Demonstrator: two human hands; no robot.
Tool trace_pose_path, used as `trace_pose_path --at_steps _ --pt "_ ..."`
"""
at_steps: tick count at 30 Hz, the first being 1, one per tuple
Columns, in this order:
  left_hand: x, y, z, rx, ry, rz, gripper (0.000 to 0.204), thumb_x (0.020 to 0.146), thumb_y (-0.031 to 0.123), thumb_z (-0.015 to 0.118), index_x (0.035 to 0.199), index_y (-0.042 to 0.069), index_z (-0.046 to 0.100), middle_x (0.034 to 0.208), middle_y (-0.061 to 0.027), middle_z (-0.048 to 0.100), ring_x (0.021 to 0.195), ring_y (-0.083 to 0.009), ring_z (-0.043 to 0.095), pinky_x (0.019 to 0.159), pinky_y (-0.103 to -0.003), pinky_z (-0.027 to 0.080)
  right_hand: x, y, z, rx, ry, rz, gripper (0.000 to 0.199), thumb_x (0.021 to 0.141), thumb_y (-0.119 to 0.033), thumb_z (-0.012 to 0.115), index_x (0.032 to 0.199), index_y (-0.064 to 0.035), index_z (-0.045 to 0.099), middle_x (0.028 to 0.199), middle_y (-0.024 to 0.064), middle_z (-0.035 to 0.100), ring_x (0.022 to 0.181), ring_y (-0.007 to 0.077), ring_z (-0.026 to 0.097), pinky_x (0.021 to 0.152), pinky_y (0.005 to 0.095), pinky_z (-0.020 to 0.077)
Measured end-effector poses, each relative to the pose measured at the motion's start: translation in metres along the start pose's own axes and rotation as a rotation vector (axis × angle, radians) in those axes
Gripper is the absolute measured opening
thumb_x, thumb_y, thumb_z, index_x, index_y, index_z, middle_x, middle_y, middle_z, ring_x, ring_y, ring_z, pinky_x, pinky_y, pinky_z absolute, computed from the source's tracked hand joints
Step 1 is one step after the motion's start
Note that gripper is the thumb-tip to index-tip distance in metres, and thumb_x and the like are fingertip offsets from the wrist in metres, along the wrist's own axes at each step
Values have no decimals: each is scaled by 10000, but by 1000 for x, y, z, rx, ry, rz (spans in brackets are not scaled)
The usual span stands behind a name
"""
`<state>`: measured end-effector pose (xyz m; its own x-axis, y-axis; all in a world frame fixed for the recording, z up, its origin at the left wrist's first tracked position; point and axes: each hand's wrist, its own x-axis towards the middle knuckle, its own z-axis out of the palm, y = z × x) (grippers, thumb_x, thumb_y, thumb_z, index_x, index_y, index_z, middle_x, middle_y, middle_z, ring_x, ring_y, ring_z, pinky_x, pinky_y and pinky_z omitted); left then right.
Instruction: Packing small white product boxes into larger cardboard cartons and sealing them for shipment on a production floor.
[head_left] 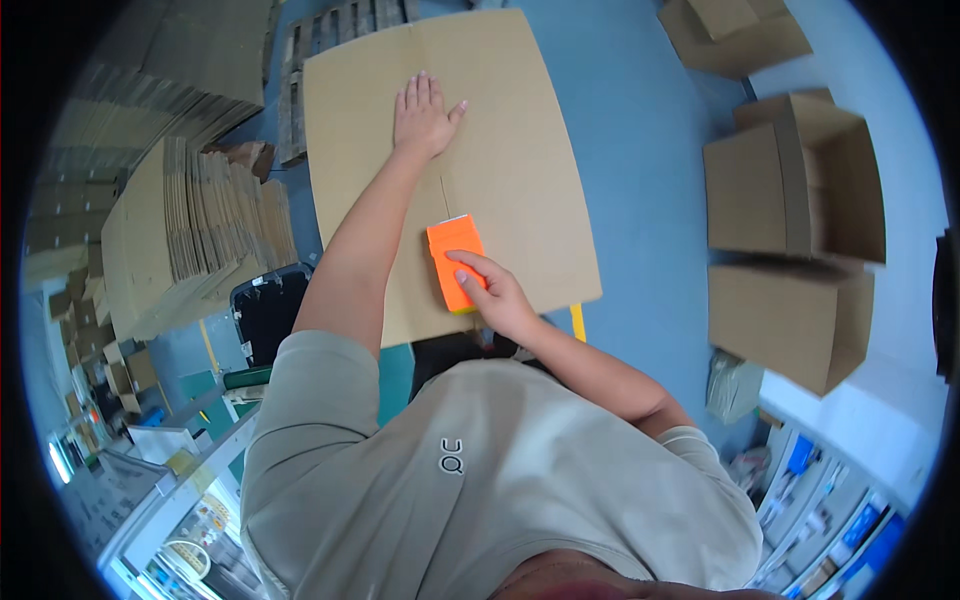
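A large cardboard box [520, 170] lies in front of me, its broad tan face turned up and a seam running lengthwise down the middle. My left hand [424, 124] rests flat on the far part of that face, fingers stretched out and thumb apart, holding nothing. Nearer to me, my right hand [494, 292] grips an orange, block-shaped tape dispenser [455, 240] from its right side. The dispenser sits over the seam, with a pale edge at its far end and a bit of yellow at its near end. Whether tape comes out of it cannot be seen.
Flattened cartons [205, 215] stand stacked at the left, beside a black bin [270, 312]. Behind the box is a wooden pallet [293, 95]. Open cardboard boxes [765, 195] line the right side across the blue floor [630, 170]. Shelving [830, 510] is at lower right.
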<state>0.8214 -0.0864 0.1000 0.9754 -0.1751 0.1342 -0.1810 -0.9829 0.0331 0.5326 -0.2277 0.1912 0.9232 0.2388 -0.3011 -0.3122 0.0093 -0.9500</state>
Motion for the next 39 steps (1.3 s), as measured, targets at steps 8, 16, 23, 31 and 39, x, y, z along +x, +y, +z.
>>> trace_pose_path --at_steps 8,16,23,31,39 --pt "-85 35 -13 -35 91 93 886 976 654 312 1530 -36 270 1612 -216 236 1504 -343 193 1218 -485 130 -148 41 9 67 36 181 311 1024 -130 538 1314 -47 615 1229 74 633 1130 129 565 998 280 430" --pt "-241 54 -45 -199 -10 359 972 901 697 427 1504 -57 307 1577 -286 261 1472 -445 224 1204 -552 133 -221 72 25 -236 64 124 298 1023 -147 542 1285 -36 633 1240 79 627 1107 128 560 981 289 448" --pt "-325 52 -80 -220 -51 549 967 797 595 673 1486 -13 369 1570 -247 291 1464 -401 259 1212 -519 157 -165 102 27 -6 168 265 280 999 -139 580 1234 -8 658 1117 47 678 1002 136 610 913 280 484" --pt "-321 67 -68 -39 172 552 774 834 355 655 1489 42 387 1555 -203 352 1438 -361 332 1204 -488 207 -135 227 -51 -681 99 406 195 920 -118 611 985 11 742 869 77 718 781 147 644 731 313 524" --pt "-331 57 -61 -24 157 526 774 835 284 649 1511 50 353 1570 -193 329 1457 -343 308 1209 -476 198 -139 117 -123 -440 570 105 284 918 -221 678 1078 9 720 925 132 741 835 189 682 782 334 537"
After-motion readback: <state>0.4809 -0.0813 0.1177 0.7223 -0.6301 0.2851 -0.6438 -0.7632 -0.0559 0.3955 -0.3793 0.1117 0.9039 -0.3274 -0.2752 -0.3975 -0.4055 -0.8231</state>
